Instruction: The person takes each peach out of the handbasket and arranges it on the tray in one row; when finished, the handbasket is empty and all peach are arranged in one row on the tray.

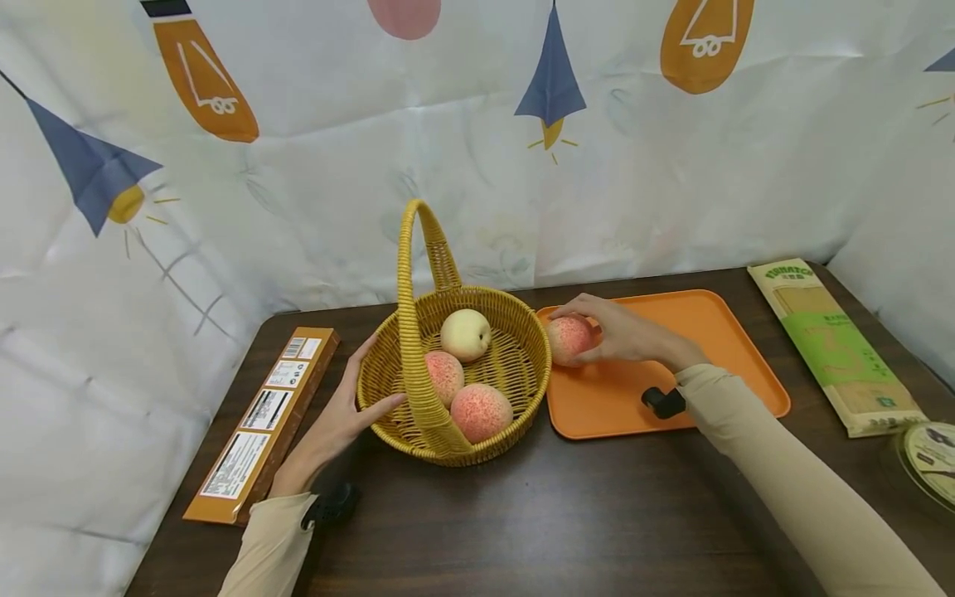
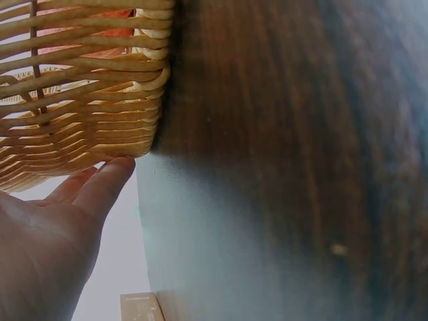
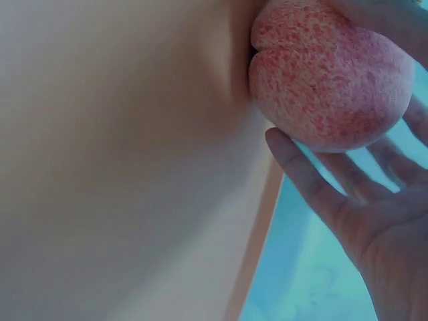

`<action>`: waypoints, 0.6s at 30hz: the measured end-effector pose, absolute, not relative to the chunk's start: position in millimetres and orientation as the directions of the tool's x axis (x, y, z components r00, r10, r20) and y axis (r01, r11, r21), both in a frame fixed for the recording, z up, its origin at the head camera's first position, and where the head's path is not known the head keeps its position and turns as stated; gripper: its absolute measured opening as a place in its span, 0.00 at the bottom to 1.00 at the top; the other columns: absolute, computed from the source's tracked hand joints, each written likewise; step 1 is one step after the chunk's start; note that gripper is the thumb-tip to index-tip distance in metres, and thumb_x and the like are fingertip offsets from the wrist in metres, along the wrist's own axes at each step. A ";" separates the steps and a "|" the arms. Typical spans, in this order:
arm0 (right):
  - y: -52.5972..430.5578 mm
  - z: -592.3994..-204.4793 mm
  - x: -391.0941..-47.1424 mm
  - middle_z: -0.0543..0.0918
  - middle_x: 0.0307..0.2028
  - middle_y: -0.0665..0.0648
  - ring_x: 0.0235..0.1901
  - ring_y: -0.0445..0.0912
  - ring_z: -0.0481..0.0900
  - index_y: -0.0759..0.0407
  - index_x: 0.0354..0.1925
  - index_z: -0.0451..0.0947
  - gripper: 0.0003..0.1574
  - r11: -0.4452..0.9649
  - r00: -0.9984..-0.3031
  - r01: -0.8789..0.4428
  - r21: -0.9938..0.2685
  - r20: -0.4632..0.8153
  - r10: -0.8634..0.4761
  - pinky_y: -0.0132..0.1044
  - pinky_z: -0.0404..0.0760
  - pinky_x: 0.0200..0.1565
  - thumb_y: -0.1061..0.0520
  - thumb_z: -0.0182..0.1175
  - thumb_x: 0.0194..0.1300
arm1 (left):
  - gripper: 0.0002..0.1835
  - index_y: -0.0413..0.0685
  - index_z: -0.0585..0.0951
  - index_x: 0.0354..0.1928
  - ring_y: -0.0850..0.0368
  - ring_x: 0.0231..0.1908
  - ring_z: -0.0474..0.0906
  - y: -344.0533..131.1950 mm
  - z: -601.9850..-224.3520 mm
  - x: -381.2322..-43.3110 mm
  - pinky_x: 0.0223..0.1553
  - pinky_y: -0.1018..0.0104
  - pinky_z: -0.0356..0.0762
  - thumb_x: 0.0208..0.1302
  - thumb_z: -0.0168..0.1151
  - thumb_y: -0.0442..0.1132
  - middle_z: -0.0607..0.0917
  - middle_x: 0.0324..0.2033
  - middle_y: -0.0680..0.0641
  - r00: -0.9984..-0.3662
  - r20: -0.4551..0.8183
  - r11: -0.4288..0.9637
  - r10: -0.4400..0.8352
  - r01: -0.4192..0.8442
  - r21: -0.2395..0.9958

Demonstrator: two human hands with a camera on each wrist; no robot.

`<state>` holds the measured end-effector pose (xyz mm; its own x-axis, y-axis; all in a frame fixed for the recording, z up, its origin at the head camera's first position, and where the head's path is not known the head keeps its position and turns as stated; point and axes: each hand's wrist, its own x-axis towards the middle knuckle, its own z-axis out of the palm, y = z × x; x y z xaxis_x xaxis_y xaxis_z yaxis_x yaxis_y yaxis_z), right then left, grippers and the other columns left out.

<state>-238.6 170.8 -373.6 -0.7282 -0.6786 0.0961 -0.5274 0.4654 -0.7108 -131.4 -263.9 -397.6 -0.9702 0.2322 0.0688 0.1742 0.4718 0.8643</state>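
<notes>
A yellow wicker basket [image 1: 530,398] with a tall handle holds a pale yellow peach [image 1: 464,335] and two pink-red peaches, one at the front [image 1: 481,413] and one partly behind the handle [image 1: 444,377]. My left hand [image 1: 346,410] touches the basket's left side with fingers and thumb spread; the left wrist view shows straight fingers [image 2: 107,184] against the woven wall. To the right of the basket, my right hand [image 1: 608,327] holds another pink-red peach [image 1: 570,338] over the left end of the orange tray [image 1: 671,356]. In the right wrist view, fingers and thumb surround this peach [image 3: 334,80].
On the left of the dark table [image 1: 567,506] lies a long orange-brown box [image 1: 261,423] with white labels. A green-and-cream packet [image 1: 836,348] lies right of the tray, and a round tub [image 1: 933,460] stands at the right edge. A patterned white cloth [image 1: 462,166] hangs behind.
</notes>
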 end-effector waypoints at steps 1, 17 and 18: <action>170.4 -373.7 -238.6 0.78 0.60 0.60 0.58 0.55 0.75 0.60 0.68 0.77 0.39 0.472 -0.735 -0.527 -0.707 0.100 -0.671 0.55 0.78 0.57 0.59 0.78 0.60 | 0.53 0.61 0.42 0.85 0.32 0.78 0.48 -263.7 -397.5 -131.6 0.69 0.25 0.48 0.70 0.67 0.44 0.44 0.83 0.40 -0.970 0.066 0.471 0.232 0.172 0.865; 168.0 -376.7 -241.7 0.74 0.64 0.63 0.65 0.62 0.70 0.58 0.67 0.75 0.41 0.588 -0.892 -0.335 -0.737 0.047 -0.449 0.57 0.80 0.56 0.55 0.79 0.59 | 0.53 0.62 0.43 0.85 0.34 0.79 0.48 -264.4 -397.7 -131.5 0.70 0.26 0.48 0.70 0.67 0.46 0.44 0.83 0.42 -0.973 0.059 0.478 0.223 0.162 0.863; 167.6 -376.7 -242.0 0.74 0.64 0.63 0.65 0.62 0.70 0.58 0.67 0.75 0.41 0.585 -0.891 -0.336 -0.738 0.048 -0.452 0.57 0.80 0.56 0.55 0.79 0.59 | 0.53 0.61 0.43 0.85 0.34 0.79 0.49 -264.7 -397.7 -131.4 0.70 0.26 0.48 0.70 0.67 0.46 0.44 0.83 0.42 -0.973 0.060 0.477 0.222 0.162 0.864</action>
<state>-242.0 167.6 -376.7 -0.8909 -0.4516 0.0478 -0.3361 0.5849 -0.7382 -131.4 -264.7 -397.7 -0.9732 0.2223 0.0595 0.1618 0.4767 0.8640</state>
